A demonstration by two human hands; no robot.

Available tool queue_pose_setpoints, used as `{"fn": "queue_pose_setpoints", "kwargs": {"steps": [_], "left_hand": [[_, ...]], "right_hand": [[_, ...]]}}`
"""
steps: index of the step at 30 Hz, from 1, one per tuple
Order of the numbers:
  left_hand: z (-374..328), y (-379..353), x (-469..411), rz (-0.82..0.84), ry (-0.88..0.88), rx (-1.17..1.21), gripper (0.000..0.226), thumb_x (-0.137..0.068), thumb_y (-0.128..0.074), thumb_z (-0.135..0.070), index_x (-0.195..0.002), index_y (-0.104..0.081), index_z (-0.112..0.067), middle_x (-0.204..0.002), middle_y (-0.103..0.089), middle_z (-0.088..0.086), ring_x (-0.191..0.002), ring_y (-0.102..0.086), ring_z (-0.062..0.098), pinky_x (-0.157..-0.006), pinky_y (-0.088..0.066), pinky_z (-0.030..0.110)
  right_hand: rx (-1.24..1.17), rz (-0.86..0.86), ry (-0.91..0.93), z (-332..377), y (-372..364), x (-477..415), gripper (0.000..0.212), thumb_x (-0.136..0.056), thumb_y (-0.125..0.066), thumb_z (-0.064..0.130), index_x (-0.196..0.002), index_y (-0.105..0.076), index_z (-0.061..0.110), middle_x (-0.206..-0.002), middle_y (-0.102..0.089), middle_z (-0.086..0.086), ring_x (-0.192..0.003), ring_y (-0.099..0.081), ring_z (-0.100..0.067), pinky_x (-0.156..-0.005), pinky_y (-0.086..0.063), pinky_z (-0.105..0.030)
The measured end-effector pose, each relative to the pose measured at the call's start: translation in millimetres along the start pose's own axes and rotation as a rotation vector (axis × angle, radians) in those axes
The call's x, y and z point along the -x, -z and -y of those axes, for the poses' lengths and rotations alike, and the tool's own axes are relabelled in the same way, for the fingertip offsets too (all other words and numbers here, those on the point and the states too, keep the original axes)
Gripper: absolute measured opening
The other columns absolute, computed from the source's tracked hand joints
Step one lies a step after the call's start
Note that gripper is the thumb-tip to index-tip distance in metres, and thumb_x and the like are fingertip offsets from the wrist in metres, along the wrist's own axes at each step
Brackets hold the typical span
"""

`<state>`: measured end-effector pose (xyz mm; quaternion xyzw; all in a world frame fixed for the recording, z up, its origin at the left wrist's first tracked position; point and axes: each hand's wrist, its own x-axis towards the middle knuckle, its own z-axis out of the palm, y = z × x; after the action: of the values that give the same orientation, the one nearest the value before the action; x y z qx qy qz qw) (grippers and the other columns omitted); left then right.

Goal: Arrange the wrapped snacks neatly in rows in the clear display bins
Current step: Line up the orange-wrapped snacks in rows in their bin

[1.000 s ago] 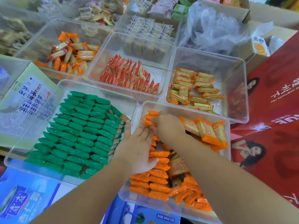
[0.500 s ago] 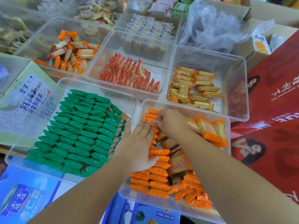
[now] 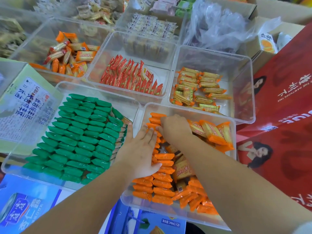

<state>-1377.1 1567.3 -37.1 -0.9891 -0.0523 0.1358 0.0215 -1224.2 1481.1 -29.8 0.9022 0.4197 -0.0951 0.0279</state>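
**Two hands on the orange rows**

Head view. Presses the left hand flat, fingers straight and close together, on the orange snack packets stacked in two rows along the left side of the near right clear bin. Curls the right hand just beyond it, at the far end of those rows, fingertips and thumb pinching one of the farthest packets. Hands close enough that touching or not cannot be told. On the right side of the same bin, nothing in rows: larger orange cracker packs leaning at the right wall, and a loose jumble of small orange packets toward the near right corner.

Just beside it on the left, the near left clear bin, filled with green snack packets in tight overlapping rows.

Beyond these, three more clear bins side by side: at the left a loose heap of orange biscuit packs; in the middle red packets standing on edge in a row; at the right gold-and-orange cracker packs, partly stacked.

Farther off, more bins of pale wrapped snacks, too blurred to name, and a crumpled clear plastic bag. At the right edge a red carton; at the left a pale green carton; along the near edge blue drink cartons.
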Motion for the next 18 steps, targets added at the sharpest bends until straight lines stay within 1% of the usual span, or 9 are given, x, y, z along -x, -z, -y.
{"fn": "queue_pose_setpoints", "kwargs": {"steps": [2, 4, 7, 9, 12, 14, 15, 17, 18], "left_hand": [[0, 0, 0, -0.011, 0.001, 0.002, 0.107, -0.080, -0.027, -0.083, -0.161, -0.009, -0.014, -0.168, -0.013, 0.008, -0.155, -0.002, 0.031, -0.114, 0.007, 0.070], [0, -1, 0, -0.021, -0.006, 0.017, 0.105, -0.080, -0.028, -0.083, -0.161, -0.005, -0.019, -0.169, -0.010, 0.008, -0.155, -0.001, 0.031, -0.114, 0.007, 0.070], [0, -2, -1, -0.037, -0.017, 0.038, 0.100, -0.080, -0.030, -0.083, -0.159, -0.005, -0.027, -0.169, -0.009, 0.007, -0.155, -0.002, 0.032, -0.113, 0.007, 0.071], [0, -1, -1, -0.045, -0.013, 0.042, 0.098, -0.079, -0.031, -0.083, -0.159, -0.009, -0.030, -0.169, -0.011, 0.006, -0.154, -0.003, 0.033, -0.113, 0.007, 0.071], [0, 1, 0, -0.057, -0.009, 0.034, 0.095, -0.079, -0.030, -0.083, -0.158, -0.014, -0.033, -0.168, -0.013, 0.006, -0.154, -0.004, 0.033, -0.113, 0.007, 0.072], [0, 5, 3, -0.075, -0.053, 0.036, 0.087, -0.081, -0.032, -0.082, -0.155, -0.021, -0.038, -0.168, -0.015, 0.007, -0.154, -0.005, 0.034, -0.113, 0.006, 0.072], [1, 6, 5, -0.090, -0.106, 0.037, 0.080, -0.083, -0.035, -0.080, -0.152, -0.029, -0.040, -0.167, -0.019, 0.007, -0.154, -0.008, 0.035, -0.114, 0.006, 0.072], [1, 9, 9, -0.111, -0.238, 0.029, 0.067, -0.085, -0.040, -0.077, -0.143, -0.046, -0.042, -0.163, -0.030, 0.006, -0.153, -0.017, 0.034, -0.116, 0.008, 0.070], [2, 11, 11, -0.106, -0.288, 0.017, 0.064, -0.087, -0.040, -0.076, -0.140, -0.050, -0.041, -0.162, -0.032, 0.005, -0.153, -0.017, 0.033, -0.117, 0.011, 0.068]], "right_hand": [[-0.067, -0.005, 0.053, -13, 5, 6, 0.036, -0.101, -0.043, 0.047, -0.100, -0.065, 0.017, -0.096, -0.068, -0.007, -0.095, -0.061, -0.029, -0.070, -0.047, -0.037], [-0.066, 0.049, 0.098, -27, 13, 13, 0.033, -0.099, -0.046, 0.043, -0.108, -0.065, 0.017, -0.101, -0.069, -0.007, -0.099, -0.061, -0.029, -0.077, -0.052, -0.039], [0.086, 0.207, 0.181, -43, 21, 25, 0.043, -0.091, -0.055, 0.046, -0.127, -0.057, 0.023, -0.118, -0.065, -0.004, -0.109, -0.057, -0.028, -0.090, -0.048, -0.039], [0.176, 0.194, 0.213, -48, 24, 32, 0.046, -0.090, -0.060, 0.046, -0.131, -0.054, 0.025, -0.123, -0.061, -0.001, -0.113, -0.054, -0.026, -0.094, -0.044, -0.040], [0.182, 0.105, 0.223, -45, 25, 41, 0.037, -0.092, -0.058, 0.035, -0.128, -0.056, 0.026, -0.120, -0.060, 0.001, -0.111, -0.051, -0.025, -0.094, -0.041, -0.038], [0.173, 0.079, 0.208, -42, 25, 44, 0.034, -0.092, -0.056, 0.027, -0.125, -0.057, 0.025, -0.117, -0.059, 0.001, -0.110, -0.049, -0.025, -0.092, -0.038, -0.037], [0.169, 0.069, 0.193, -41, 26, 46, 0.033, -0.090, -0.056, 0.026, -0.123, -0.058, 0.024, -0.114, -0.058, 0.001, -0.110, -0.048, -0.025, -0.092, -0.037, -0.037], [0.175, 0.064, 0.165, -40, 27, 49, 0.030, -0.088, -0.057, 0.029, -0.117, -0.060, 0.022, -0.111, -0.055, 0.000, -0.109, -0.045, -0.026, -0.091, -0.034, -0.038], [0.190, 0.074, 0.161, -40, 28, 51, 0.030, -0.088, -0.057, 0.032, -0.115, -0.062, 0.021, -0.110, -0.054, -0.001, -0.110, -0.044, -0.026, -0.091, -0.034, -0.039]]}}
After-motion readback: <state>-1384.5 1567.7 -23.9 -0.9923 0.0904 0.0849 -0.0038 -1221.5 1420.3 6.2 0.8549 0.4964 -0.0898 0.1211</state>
